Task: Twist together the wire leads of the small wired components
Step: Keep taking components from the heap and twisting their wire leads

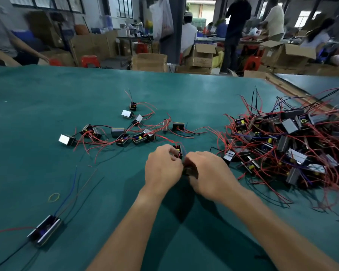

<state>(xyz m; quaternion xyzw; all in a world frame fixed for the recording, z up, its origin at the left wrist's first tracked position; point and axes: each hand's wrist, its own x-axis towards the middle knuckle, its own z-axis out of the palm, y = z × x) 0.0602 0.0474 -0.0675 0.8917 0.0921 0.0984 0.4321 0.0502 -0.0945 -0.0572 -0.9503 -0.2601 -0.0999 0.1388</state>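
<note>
Both hands meet over the green table (pixel 47 106) near its middle. My left hand (pixel 161 167) pinches a small black component (pixel 178 151) with a yellow part and red leads. My right hand (pixel 207 171) grips a second dark component (pixel 190 172) just below it. The leads between the two hands are mostly hidden by my fingers. Several like components with red wires (pixel 123 132) lie scattered beyond my hands. A big tangled heap of them (pixel 288 145) fills the right side.
A longer metal-cased unit (pixel 45 229) with blue, black and red wires lies near left. A yellow rubber band (pixel 53 197) sits beside its wires. Beyond the table's far edge stand cardboard boxes (pixel 202 55), red stools and several people.
</note>
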